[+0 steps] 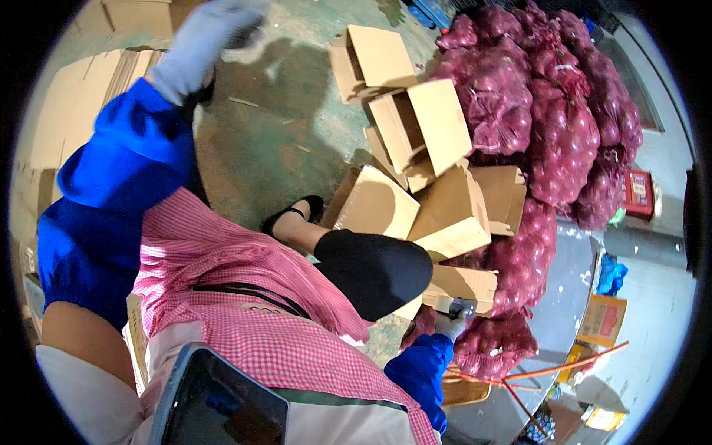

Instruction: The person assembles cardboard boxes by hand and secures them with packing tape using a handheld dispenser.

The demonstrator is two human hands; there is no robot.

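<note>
My left hand (210, 46), in a grey glove and a blue sleeve cover, reaches out over the floor at the upper left. Motion blurs its fingers, and no object shows in it. Low on the right, my gloved right hand (451, 320) is beside a small open carton (461, 288) and a red mesh bag of onions (495, 347). Its fingers are partly hidden, so I cannot tell whether it grips the carton. Several more open brown cartons (454, 211) lie in a tumbled row above it, against the stacked onion bags (560, 141).
Flattened cardboard (70, 111) is stacked at the left. A grey surface (567, 274) lies beyond the onion bags, with orange-red poles (564, 365) near it. A phone-like device (222, 404) hangs at my front. My foot (297, 213) stands beside the cartons.
</note>
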